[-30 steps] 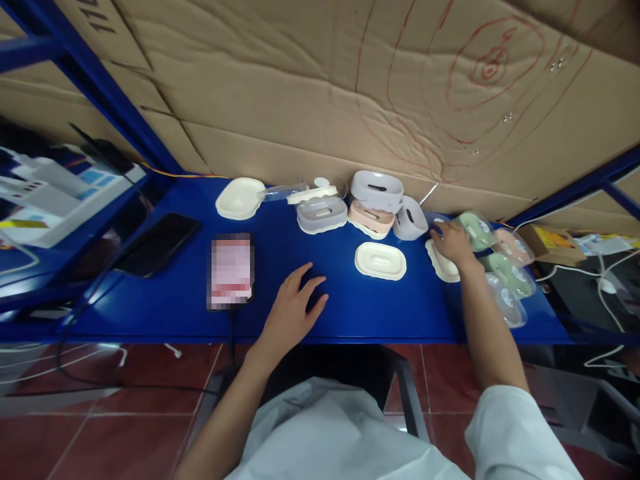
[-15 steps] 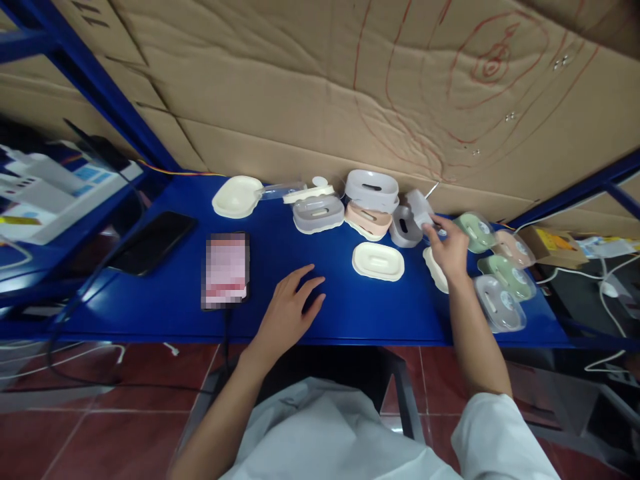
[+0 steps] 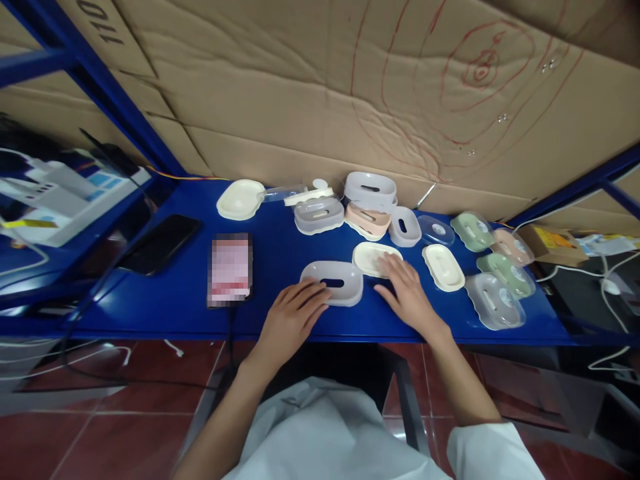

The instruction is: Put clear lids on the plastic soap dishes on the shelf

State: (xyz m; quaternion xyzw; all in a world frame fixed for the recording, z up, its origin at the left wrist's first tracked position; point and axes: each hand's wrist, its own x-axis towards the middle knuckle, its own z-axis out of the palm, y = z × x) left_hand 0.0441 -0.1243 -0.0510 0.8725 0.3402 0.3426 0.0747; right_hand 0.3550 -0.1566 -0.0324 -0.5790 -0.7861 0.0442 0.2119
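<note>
Your forearms [image 3: 473,383] angle inward across the tabletop's [image 3: 175,310] front edge; left hand [image 3: 296,319] bent, palm down, right hand [image 3: 407,295] open-thumbed.

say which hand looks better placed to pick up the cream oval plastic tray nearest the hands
Likely the right hand: its fingers are over that cream tray, while the left hand is at the pale grey, slotted oval plastic dish.

light grey rounded dish [image 3: 351,283] was sitting flat, open side up, long slot in its floor, smaller-looking cream oval plate [image 3: 369,257] lay just beside it, up and right, partly covered
</note>
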